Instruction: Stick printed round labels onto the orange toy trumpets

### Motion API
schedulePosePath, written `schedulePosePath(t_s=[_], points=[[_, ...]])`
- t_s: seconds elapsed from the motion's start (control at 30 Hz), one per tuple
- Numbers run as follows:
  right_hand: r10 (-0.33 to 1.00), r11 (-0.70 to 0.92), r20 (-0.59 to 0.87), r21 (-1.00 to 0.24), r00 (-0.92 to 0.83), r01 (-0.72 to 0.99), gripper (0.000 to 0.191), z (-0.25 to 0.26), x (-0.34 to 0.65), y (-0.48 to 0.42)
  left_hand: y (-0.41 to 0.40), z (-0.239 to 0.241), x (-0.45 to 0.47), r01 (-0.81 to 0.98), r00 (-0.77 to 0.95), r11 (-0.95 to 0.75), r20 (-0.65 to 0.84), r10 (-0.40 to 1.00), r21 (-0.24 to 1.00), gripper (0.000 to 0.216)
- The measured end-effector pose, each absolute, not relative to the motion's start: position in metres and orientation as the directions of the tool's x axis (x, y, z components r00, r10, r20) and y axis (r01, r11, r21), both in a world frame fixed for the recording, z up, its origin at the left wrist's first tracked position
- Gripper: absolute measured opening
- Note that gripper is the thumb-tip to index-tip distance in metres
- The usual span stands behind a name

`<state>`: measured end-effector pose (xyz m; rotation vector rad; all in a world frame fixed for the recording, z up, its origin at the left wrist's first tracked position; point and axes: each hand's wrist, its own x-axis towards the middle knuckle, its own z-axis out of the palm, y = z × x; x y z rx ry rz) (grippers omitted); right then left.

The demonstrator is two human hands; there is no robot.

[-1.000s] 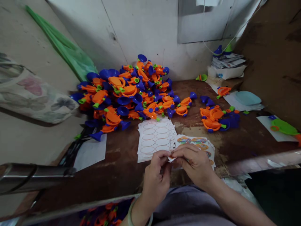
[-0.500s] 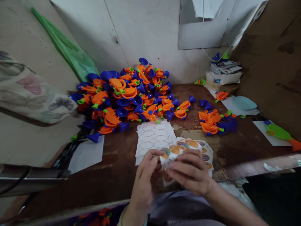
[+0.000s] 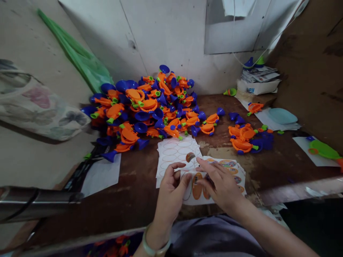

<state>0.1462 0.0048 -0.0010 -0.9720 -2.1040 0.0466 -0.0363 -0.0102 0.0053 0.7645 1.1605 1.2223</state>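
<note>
- Your left hand (image 3: 171,194) pinches the sticker sheet (image 3: 197,192) by its left side.
- Your right hand (image 3: 223,184) bends over it, fingers parted; can't tell its grip.
- Sheet's over worktop (image 3: 134,192), by near edge; toy pile (image 3: 148,105) toward far edge.

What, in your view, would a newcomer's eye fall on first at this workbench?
Most likely the big heap of orange and blue toy horns, piled toward the back of the brown workbench. Next, perhaps, the sheet of oval stickers at the front, held by the left hand with the right hand over it. Bright green plastic slants down at the upper left.
</note>
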Motion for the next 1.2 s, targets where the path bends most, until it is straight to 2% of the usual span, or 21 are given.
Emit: schedulePosePath(t_s=[0.13, 0.37, 0.6, 0.67, 0.73, 0.8, 0.83, 0.9, 0.97, 1.1, 1.2], points=[[0.565, 0.737, 0.762, -0.294, -0.316, 0.608, 0.077, -0.023, 0.145, 0.005, -0.003, 0.002, -0.032, -0.346, -0.029, 0.259, -0.286, 0.958, 0.902, 0.059], [0.458, 0.778, 0.835, -0.211, -0.304, 0.592, 0.076, -0.037, 0.16, 0.013, 0.015, -0.001, -0.023, -0.421, 0.042, 0.324, -0.338, 0.94, 0.847, 0.06], [0.502, 0.733, 0.806, -0.203, -0.314, 0.65, 0.056, -0.049, 0.179, 0.017, 0.029, -0.01, -0.014, -0.421, 0.17, 0.397, -0.359, 0.918, 0.815, 0.068], [0.559, 0.729, 0.763, -0.268, -0.323, 0.63, 0.048, -0.051, 0.178, 0.011, 0.034, -0.018, -0.012, -0.274, 0.157, 0.352, -0.319, 0.935, 0.895, 0.061], [0.585, 0.757, 0.725, -0.326, -0.364, 0.566, 0.032, -0.049, 0.173, 0.0, 0.043, -0.029, -0.014, 0.072, 0.125, 0.205, -0.213, 0.969, 0.976, 0.043], [0.568, 0.809, 0.689, -0.367, -0.451, 0.459, 0.017, -0.042, 0.169, -0.011, 0.059, -0.038, -0.022, 0.402, 0.138, 0.048, -0.112, 0.984, 0.915, 0.029], [0.562, 0.824, 0.665, -0.399, -0.493, 0.402, 0.017, -0.038, 0.168, -0.015, 0.069, -0.04, -0.029, 0.501, 0.146, -0.001, -0.084, 0.986, 0.865, 0.026], [0.593, 0.803, 0.613, -0.5, -0.521, 0.326, 0.018, -0.029, 0.167, -0.019, 0.096, -0.041, -0.047, 0.607, 0.123, -0.047, -0.035, 0.992, 0.793, 0.033], [0.664, 0.743, 0.586, -0.591, -0.466, 0.315, 0.015, -0.023, 0.167, -0.015, 0.128, -0.037, -0.068, 0.717, 0.051, -0.082, 0.066, 0.997, 0.692, 0.042], [0.752, 0.658, 0.638, -0.711, -0.166, 0.247, 0.054, -0.022, 0.158, -0.003, 0.189, -0.024, -0.098, 0.83, 0.07, -0.176, 0.214, 0.974, 0.53, 0.057], [0.819, 0.565, 0.574, -0.807, 0.003, 0.174, 0.054, -0.021, 0.151, 0.0, 0.212, -0.02, -0.108, 0.834, 0.151, -0.26, 0.252, 0.956, 0.487, 0.046]])
